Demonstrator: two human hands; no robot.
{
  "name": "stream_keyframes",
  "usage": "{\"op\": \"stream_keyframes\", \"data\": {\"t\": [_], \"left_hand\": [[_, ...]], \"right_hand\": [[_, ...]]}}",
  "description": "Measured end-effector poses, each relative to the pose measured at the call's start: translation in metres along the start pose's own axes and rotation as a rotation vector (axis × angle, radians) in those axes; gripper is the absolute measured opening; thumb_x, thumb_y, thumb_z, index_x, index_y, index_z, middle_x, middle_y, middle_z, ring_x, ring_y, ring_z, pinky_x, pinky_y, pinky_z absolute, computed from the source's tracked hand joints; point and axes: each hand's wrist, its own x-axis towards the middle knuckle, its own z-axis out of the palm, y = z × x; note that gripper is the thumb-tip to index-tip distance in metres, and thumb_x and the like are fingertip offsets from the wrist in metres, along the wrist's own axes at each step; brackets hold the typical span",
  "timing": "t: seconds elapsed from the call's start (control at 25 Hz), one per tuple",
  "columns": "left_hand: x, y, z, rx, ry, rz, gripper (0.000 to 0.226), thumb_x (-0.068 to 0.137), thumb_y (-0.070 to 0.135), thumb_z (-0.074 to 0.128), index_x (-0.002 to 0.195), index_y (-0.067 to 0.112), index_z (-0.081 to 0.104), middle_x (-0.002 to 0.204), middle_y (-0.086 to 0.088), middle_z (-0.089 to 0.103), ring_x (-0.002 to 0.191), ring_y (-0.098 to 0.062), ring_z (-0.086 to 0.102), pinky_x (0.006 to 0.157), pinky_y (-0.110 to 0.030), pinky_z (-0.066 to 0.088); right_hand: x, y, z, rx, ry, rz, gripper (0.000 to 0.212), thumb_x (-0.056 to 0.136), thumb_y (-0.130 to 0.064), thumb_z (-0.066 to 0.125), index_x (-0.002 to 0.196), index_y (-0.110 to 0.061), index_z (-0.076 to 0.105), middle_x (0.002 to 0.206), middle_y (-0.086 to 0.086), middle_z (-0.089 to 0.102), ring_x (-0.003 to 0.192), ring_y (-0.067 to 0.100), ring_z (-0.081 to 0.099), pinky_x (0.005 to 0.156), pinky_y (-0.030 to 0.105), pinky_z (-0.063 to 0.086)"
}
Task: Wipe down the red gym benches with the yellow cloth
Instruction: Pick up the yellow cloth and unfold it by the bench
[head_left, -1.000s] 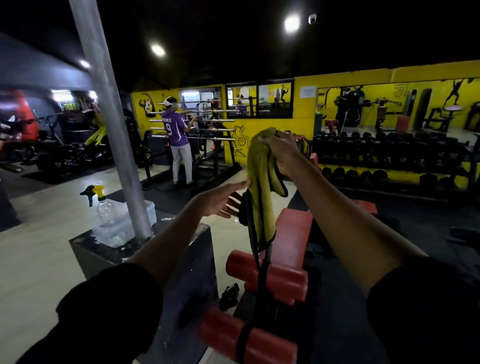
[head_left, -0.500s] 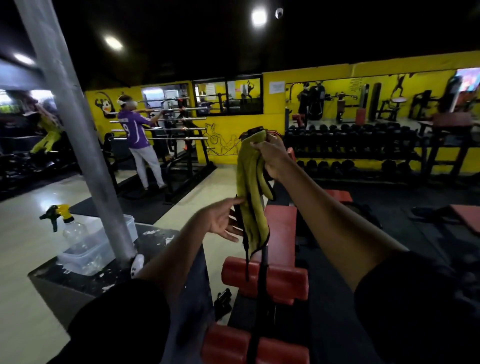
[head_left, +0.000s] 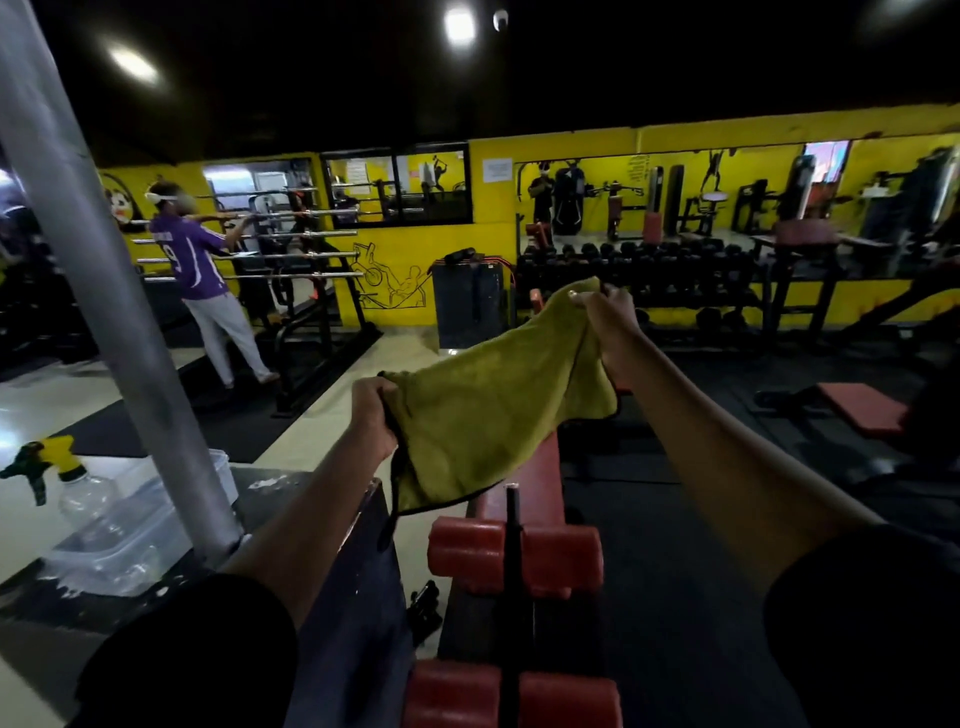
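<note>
The yellow cloth (head_left: 483, 405) is stretched out in the air between both hands, above a red gym bench (head_left: 540, 478). My left hand (head_left: 371, 410) grips its lower left edge. My right hand (head_left: 610, 327) pinches its upper right corner, higher and farther away. The bench runs away from me, with red foam rollers (head_left: 514, 558) at its near end. The cloth hides part of the bench pad. A second red bench (head_left: 862, 410) stands to the right on the dark floor.
A grey pole (head_left: 119, 322) rises at left from a dark block (head_left: 291, 519) holding a clear tub (head_left: 130, 535) and a spray bottle (head_left: 78, 488). A person in a purple shirt (head_left: 192, 260) stands at a barbell rack. Dumbbell racks (head_left: 639, 270) line the yellow back wall.
My left hand, open before, has taken hold of the hanging cloth. Both hands have pulled it apart, so it now spreads wide instead of dangling from my right hand.
</note>
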Motion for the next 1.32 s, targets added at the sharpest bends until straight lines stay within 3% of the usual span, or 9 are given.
{"op": "stream_keyframes", "data": {"t": [0.12,0.24,0.48,0.64,0.84,0.92,1.08,1.16,1.32], "left_hand": [[0.017,0.011,-0.004,0.128,0.050,0.072,0.035,0.095,0.041,0.053,0.107,0.012,0.067,0.102,-0.014,0.072,0.098,-0.033,0.065,0.089,-0.044,0.053],[0.032,0.019,-0.014,0.394,0.230,0.132,0.047,0.095,0.042,0.065,0.127,0.008,0.062,0.121,-0.014,0.066,0.109,-0.034,0.061,0.099,-0.052,0.051],[0.026,0.031,-0.022,0.626,0.303,0.316,0.036,0.100,0.038,0.059,0.099,0.003,0.068,0.096,-0.016,0.066,0.093,-0.031,0.065,0.077,-0.042,0.054],[0.014,0.039,-0.009,0.326,0.017,0.194,0.023,0.101,0.002,0.052,0.123,0.005,0.059,0.116,-0.017,0.061,0.105,-0.029,0.060,0.096,-0.043,0.053],[0.005,0.035,-0.030,0.429,-0.195,0.178,0.048,0.088,-0.019,0.057,0.133,-0.004,0.054,0.116,-0.020,0.062,0.097,-0.024,0.065,0.074,-0.024,0.060],[0.007,0.031,-0.046,0.670,-0.169,0.269,0.044,0.085,-0.016,0.065,0.127,-0.006,0.059,0.114,-0.024,0.065,0.096,-0.024,0.066,0.075,-0.023,0.060],[0.006,0.021,-0.053,1.244,0.033,0.598,0.012,0.091,0.016,0.073,0.089,0.004,0.074,0.078,-0.017,0.068,0.070,-0.023,0.058,0.067,-0.034,0.048],[0.004,0.020,-0.046,1.242,0.044,0.594,0.022,0.096,0.022,0.066,0.085,0.005,0.072,0.077,-0.016,0.064,0.069,-0.023,0.055,0.065,-0.036,0.044],[-0.002,0.022,-0.038,0.753,-0.002,0.369,0.022,0.104,0.022,0.053,0.109,0.005,0.066,0.102,-0.014,0.065,0.095,-0.026,0.062,0.086,-0.043,0.053]], "right_hand": [[0.006,0.027,-0.014,-0.126,0.004,0.062,0.030,0.091,-0.031,0.068,0.116,-0.016,0.066,0.112,0.006,0.066,0.106,0.024,0.063,0.090,0.038,0.056],[0.013,0.048,-0.029,-0.235,0.080,0.095,0.044,0.092,-0.035,0.068,0.131,-0.016,0.061,0.122,0.005,0.063,0.113,0.025,0.059,0.101,0.046,0.052],[0.020,0.073,-0.057,-0.245,0.131,0.202,0.042,0.096,-0.032,0.064,0.132,-0.010,0.060,0.117,0.010,0.066,0.107,0.027,0.063,0.099,0.045,0.053],[0.017,0.069,-0.060,-0.067,-0.050,0.265,0.019,0.099,-0.016,0.061,0.109,-0.001,0.066,0.099,0.011,0.066,0.087,0.022,0.065,0.075,0.033,0.058],[0.021,0.075,-0.078,-0.420,-0.141,0.097,0.010,0.092,0.001,0.056,0.095,-0.005,0.063,0.100,0.019,0.065,0.083,0.026,0.062,0.068,0.036,0.053],[0.025,0.082,-0.087,-0.570,-0.071,0.062,0.022,0.090,-0.005,0.058,0.112,-0.006,0.058,0.108,0.016,0.063,0.091,0.026,0.062,0.065,0.032,0.051],[0.014,0.085,-0.084,-0.164,-0.102,0.111,0.041,0.100,-0.002,0.050,0.139,-0.014,0.047,0.121,0.014,0.056,0.088,0.016,0.056,0.066,0.026,0.048],[0.012,0.088,-0.083,-0.088,-0.152,0.149,0.037,0.103,-0.006,0.048,0.139,-0.015,0.053,0.119,0.011,0.057,0.089,0.015,0.056,0.070,0.028,0.049],[0.010,0.090,-0.095,-0.160,-0.360,0.170,0.030,0.092,-0.012,0.071,0.122,-0.008,0.066,0.117,0.012,0.067,0.097,0.017,0.064,0.080,0.029,0.055]]}}
